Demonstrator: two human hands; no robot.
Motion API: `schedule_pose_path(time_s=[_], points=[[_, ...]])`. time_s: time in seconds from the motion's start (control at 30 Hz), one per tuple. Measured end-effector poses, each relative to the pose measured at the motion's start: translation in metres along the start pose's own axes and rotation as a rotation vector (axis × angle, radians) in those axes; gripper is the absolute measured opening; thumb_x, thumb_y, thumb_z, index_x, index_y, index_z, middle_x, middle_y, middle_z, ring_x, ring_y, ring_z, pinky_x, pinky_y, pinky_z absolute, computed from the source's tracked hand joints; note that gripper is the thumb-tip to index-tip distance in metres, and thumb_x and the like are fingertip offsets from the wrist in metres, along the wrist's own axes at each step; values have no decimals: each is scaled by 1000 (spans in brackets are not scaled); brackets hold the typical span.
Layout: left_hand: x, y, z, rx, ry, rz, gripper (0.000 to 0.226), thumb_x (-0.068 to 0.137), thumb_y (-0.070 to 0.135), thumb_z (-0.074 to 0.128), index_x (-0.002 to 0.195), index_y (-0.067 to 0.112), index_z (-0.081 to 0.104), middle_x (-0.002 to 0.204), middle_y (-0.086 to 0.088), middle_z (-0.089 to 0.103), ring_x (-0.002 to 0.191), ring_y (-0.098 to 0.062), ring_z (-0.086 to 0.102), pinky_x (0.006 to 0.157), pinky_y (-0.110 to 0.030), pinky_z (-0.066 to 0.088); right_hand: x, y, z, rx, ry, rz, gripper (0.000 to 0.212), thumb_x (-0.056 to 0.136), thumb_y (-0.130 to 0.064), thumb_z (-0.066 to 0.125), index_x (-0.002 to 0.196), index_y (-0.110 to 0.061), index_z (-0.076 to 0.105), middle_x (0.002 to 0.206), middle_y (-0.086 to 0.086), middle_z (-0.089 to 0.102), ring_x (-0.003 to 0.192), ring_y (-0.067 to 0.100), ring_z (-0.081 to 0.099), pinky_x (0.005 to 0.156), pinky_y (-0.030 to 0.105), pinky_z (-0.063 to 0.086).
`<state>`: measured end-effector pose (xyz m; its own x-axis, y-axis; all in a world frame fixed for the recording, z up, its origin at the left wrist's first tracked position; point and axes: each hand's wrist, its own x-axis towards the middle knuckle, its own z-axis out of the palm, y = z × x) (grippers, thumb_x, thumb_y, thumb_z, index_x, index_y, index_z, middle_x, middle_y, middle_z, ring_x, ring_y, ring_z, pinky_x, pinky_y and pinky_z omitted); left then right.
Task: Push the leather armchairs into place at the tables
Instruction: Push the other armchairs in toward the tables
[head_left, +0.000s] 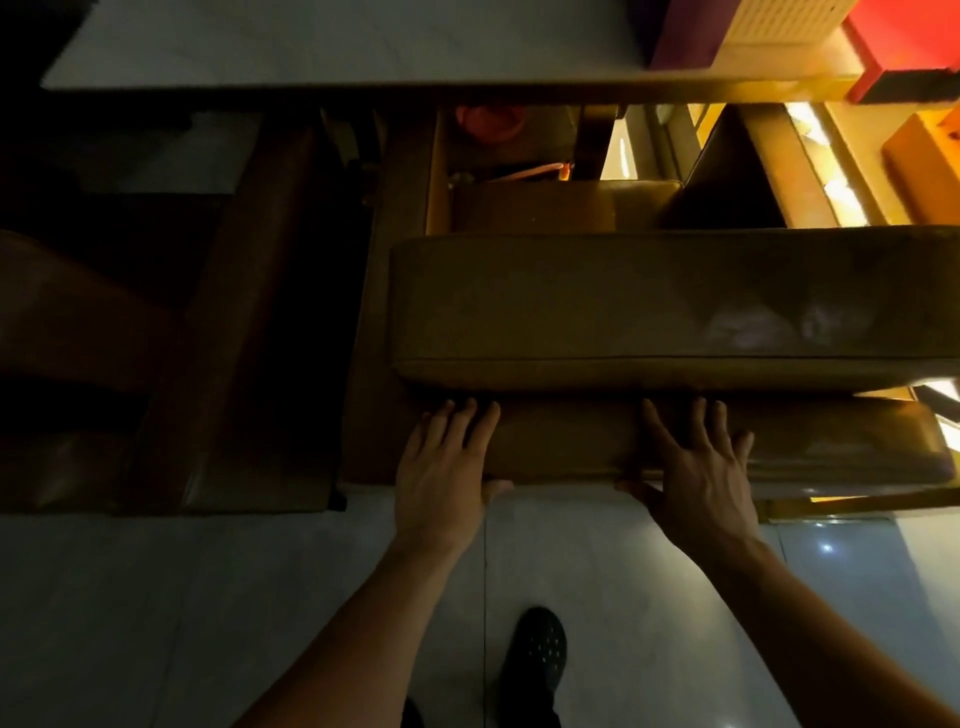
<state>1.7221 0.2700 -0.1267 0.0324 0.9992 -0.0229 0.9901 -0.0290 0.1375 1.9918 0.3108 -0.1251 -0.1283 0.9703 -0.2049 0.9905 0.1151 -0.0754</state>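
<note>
A brown leather armchair (649, 306) fills the middle right of the view, seen from above and behind. Its padded backrest top (831, 447) runs across just in front of me. My left hand (447, 467) lies flat on the left end of that backrest, fingers spread, thumb hooked under the near edge. My right hand (691, 473) rests the same way further right, thumb under the edge. Beyond the chair a pale table top (311, 47) spans the upper view, with the chair's front reaching beneath its edge.
A second dark leather armchair (171, 364) stands close on the left. A red box (909, 47) and a purple item (685, 36) sit on the table at the upper right. Pale floor tiles (208, 623) lie under my black shoe (535, 649).
</note>
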Motion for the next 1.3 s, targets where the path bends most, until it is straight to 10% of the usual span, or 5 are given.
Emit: schedule_pose_path(time_s=[0.6, 0.87, 1.3], points=[[-93, -61, -3, 45, -18, 23, 78, 80, 69, 55, 146, 31, 39, 141, 1, 53, 131, -24, 45, 96, -41, 44, -83, -62, 29, 50, -34, -27, 101, 76, -68, 65, 157, -30, 19, 160, 29, 15, 146, 53, 6, 111, 75, 16], [-103, -73, -15, 3, -66, 43, 92, 56, 70, 77, 136, 31, 53, 127, 6, 62, 114, -23, 58, 84, -41, 52, -93, -82, 21, 65, -163, 17, 101, 87, -64, 57, 150, -35, -17, 163, 21, -13, 144, 44, -23, 118, 68, 3], [-56, -92, -18, -19, -78, -3, 89, 60, 70, 75, 138, 34, 49, 130, 8, 59, 119, -21, 54, 91, -39, 49, -46, -97, 11, 37, -88, -1, 98, 83, -65, 60, 156, -34, 2, 162, 27, 7, 148, 52, -2, 112, 72, 18]])
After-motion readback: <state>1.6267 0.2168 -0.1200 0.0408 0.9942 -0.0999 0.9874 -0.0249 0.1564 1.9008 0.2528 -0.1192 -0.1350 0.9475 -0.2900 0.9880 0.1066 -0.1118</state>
